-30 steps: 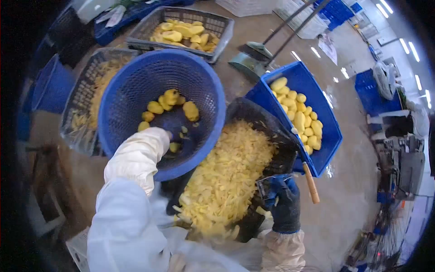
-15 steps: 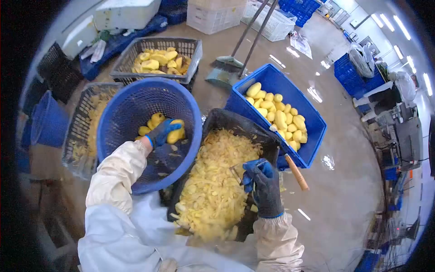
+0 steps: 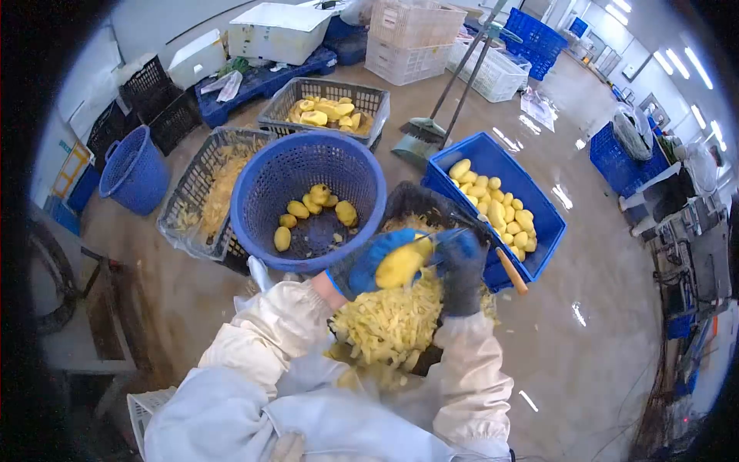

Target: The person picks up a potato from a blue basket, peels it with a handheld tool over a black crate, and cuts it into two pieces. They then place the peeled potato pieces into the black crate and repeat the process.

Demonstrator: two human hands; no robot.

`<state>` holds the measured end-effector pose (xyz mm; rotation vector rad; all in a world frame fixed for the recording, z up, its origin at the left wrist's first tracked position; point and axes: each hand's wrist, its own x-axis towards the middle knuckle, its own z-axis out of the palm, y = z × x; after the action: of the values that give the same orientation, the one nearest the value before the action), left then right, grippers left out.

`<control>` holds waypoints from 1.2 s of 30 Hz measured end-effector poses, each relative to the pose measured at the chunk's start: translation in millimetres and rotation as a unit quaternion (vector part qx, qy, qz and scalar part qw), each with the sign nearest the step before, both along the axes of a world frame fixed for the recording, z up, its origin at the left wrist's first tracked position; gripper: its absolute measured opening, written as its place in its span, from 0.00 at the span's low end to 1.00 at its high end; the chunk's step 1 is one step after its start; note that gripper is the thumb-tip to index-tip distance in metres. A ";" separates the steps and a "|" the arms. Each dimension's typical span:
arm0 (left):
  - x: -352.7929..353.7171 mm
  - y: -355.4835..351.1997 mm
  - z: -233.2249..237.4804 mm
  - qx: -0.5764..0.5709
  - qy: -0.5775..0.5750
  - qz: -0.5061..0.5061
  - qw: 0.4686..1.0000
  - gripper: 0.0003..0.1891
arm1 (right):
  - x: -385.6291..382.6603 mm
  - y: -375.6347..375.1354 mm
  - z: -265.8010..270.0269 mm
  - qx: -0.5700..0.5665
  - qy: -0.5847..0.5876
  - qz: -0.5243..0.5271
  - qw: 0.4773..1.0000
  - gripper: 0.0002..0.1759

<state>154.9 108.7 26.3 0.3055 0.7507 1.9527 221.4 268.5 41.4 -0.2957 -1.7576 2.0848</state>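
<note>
My left hand [image 3: 366, 262], in a blue and grey glove, is closed around a yellow potato [image 3: 400, 266] above the heap of peelings. My right hand [image 3: 463, 269], gloved too, is closed against the potato's right end. A thin peeler [image 3: 443, 236] shows at its fingers, mostly hidden and blurred. Beneath both hands, pale potato peelings [image 3: 392, 327] fill a dark tub [image 3: 412, 199]. Left of the tub stands a round blue basket [image 3: 245, 202] with several unpeeled potatoes [image 3: 312, 202] at its bottom.
Peeled potatoes [image 3: 500, 208] lie in a blue crate [image 3: 548, 231] at the right. A wooden handle [image 3: 512, 269] sticks out beside it. Black crates [image 3: 269, 115] with potato pieces and scraps stand behind the basket. A broom and dustpan [image 3: 423, 138] stand further back on the wet floor.
My left hand has lifted a potato out of the blue basket and brought it right, over the peelings. My right hand has moved up to meet it. The view has shifted left.
</note>
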 end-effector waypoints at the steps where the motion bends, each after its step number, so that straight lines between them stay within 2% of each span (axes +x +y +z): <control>1: -0.8 0.0 -24.7 -0.003 0.013 -0.040 0.999 0.25 | -16.2 38.9 -30.1 0.139 0.042 -0.081 0.986 0.04; 3: 3.2 9.0 -23.1 -0.005 0.007 -0.034 0.999 0.24 | -21.9 52.3 -38.7 0.274 0.073 -0.157 0.946 0.05; 4: -3.1 12.5 -19.9 -0.007 0.014 -0.026 1.000 0.24 | -19.1 58.1 -41.4 0.111 0.045 -0.131 0.984 0.05; 5: -18.8 15.4 -40.5 0.015 -0.006 -0.031 0.999 0.22 | -16.8 51.6 -24.9 -0.053 0.015 -0.100 0.993 0.05; 6: -19.2 15.2 -40.5 0.017 -0.010 -0.028 0.999 0.22 | -10.2 33.9 -12.5 -0.051 0.011 -0.097 0.994 0.05; 7: -18.4 14.8 -37.8 -0.020 0.173 0.060 0.983 0.23 | 0.8 6.7 -3.9 0.019 -0.007 -0.029 0.999 0.04; 8: -19.0 16.4 -35.6 -0.012 0.121 0.056 0.991 0.23 | 6.3 -10.0 -1.9 0.085 -0.025 0.039 0.995 0.03; 9: -19.9 18.1 -33.1 -0.003 0.068 0.053 0.996 0.23 | 1.9 -2.2 -15.6 0.084 -0.039 0.047 0.995 0.04; 10: -19.7 15.4 -35.7 -0.008 0.066 0.048 0.997 0.23 | -2.7 5.6 -29.2 0.082 -0.053 0.055 0.994 0.05; 11: -17.5 10.6 -39.3 -0.005 0.031 -0.020 0.999 0.24 | -14.8 37.9 -43.7 0.220 0.014 -0.039 0.975 0.03; 12: -13.5 7.6 -42.8 0.002 -0.007 -0.085 0.996 0.24 | -14.4 44.6 -39.5 0.342 0.053 -0.065 0.936 0.03; 13: -8.4 8.4 -38.2 0.063 -0.051 -0.090 0.993 0.25 | -14.0 50.7 -34.2 0.466 0.089 -0.114 0.873 0.04; 14: -9.8 6.7 -35.8 0.061 -0.049 -0.090 0.993 0.25 | -13.9 54.7 -25.3 0.565 0.122 -0.178 0.796 0.05; 16: -14.7 4.5 -30.5 0.096 -0.199 -0.027 0.975 0.25 | -3.9 33.4 -24.3 0.250 0.059 -0.034 0.966 0.05; 17: -10.0 3.7 -17.1 0.068 -0.235 0.040 0.969 0.26 | 4.3 13.1 -13.1 0.053 -0.001 0.014 0.998 0.06; 18: -11.8 2.1 -20.8 0.072 -0.235 0.044 0.968 0.26 | 6.0 -2.0 -21.0 -0.105 0.005 0.052 0.993 0.06; 19: -15.0 0.0 -27.8 0.055 -0.184 0.047 0.980 0.27 | 7.5 -17.2 -28.6 -0.264 0.006 0.071 0.962 0.07; 20: -16.8 -1.2 -31.8 0.035 -0.134 0.045 0.989 0.28 | 10.8 -23.9 -25.7 -0.012 -0.002 0.076 0.997 0.08; 21: -15.1 -2.7 -25.6 0.075 -0.164 -0.011 0.984 0.28 | 14.8 -28.8 -18.8 0.240 -0.013 0.075 0.968 0.09; 22: -6.8 2.3 -18.3 0.085 -0.162 -0.010 0.983 0.29 | 9.5 -16.4 -3.5 0.098 -0.029 0.026 0.994 0.07; 24: -4.6 -2.4 -25.3 0.096 -0.053 -0.115 0.987 0.30 | -17.5 32.8 -42.5 0.028 0.031 -0.114 0.993 0.06; 25: 1.6 3.5 -26.0 0.136 -0.086 -0.138 0.977 0.31 | -16.1 46.2 -45.3 0.026 0.029 -0.118 0.992 0.06; 26: 0.5 5.1 -23.0 0.131 -0.085 -0.144 0.977 0.31 | -16.9 51.3 -39.2 -0.044 0.036 -0.081 0.995 0.06; 27: -1.7 6.2 -17.9 0.109 -0.124 -0.090 0.982 0.31 | -17.6 52.2 -35.2 -0.112 0.044 -0.043 0.992 0.05; 28: -3.2 6.8 -15.7 0.091 -0.164 -0.030 0.982 0.32 | -10.6 47.1 -34.8 -0.112 0.043 -0.043 0.992 0.05; 29: -10.4 7.0 -20.1 0.096 -0.231 -0.005 0.968 0.32 | 2.5 18.1 -9.6 -0.069 0.000 0.001 0.998 0.05; 30: -18.9 3.7 -30.5 0.115 -0.200 -0.009 0.973 0.30 | 12.0 -7.0 1.8 -0.025 -0.042 0.046 0.998 0.05; 32: -22.6 -0.8 -29.5 0.028 -0.118 0.009 0.993 0.28 | 18.9 -34.5 -17.1 0.195 0.042 0.137 0.970 0.07; 33: -19.5 0.4 -27.6 0.026 -0.120 0.007 0.992 0.28 | 19.6 -25.3 -23.0 0.240 -0.033 0.135 0.961 0.10; 34: -13.5 2.3 -25.4 0.040 -0.094 -0.012 0.995 0.27 | 16.9 -12.0 -25.9 0.237 -0.036 0.133 0.962 0.10; 35: -6.9 3.0 -23.6 0.054 -0.070 -0.030 0.996 0.27 | 9.4 5.3 -26.2 0.146 -0.033 0.063 0.987 0.10; 36: -2.1 0.3 -25.6 0.033 -0.175 -0.035 0.983 0.27 | 3.2 24.4 -28.1 0.055 -0.029 -0.009 0.998 0.10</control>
<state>152.8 109.0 0.7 0.0243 0.4407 1.8986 224.7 292.9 13.3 -0.3427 -1.8883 1.9782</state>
